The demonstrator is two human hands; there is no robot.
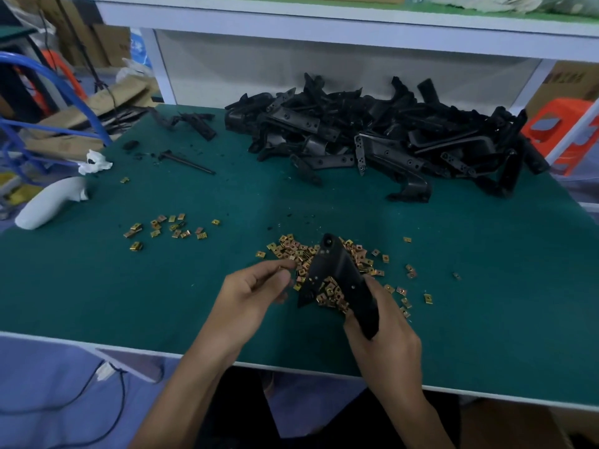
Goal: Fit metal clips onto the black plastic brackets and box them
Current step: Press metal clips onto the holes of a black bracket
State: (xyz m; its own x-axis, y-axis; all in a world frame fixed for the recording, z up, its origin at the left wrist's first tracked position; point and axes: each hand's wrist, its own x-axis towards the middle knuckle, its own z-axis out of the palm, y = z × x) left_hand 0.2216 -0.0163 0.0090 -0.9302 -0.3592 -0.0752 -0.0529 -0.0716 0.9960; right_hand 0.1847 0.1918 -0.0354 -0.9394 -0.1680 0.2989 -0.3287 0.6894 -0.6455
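While the right hand [382, 332] grips the black bracket [340, 277] over the clip pile [291, 251] at the counter's [194, 303] 6 o'clock, the left hand [256, 286] pinches one clip [280, 268].
Advice: align the clip's open mouth squarely with a bracket edge hole, then push fully home. The bracket heap [389, 140] lies at 1 o'clock; cardboard boxes [110, 43] at 10 o'clock hide their contents.
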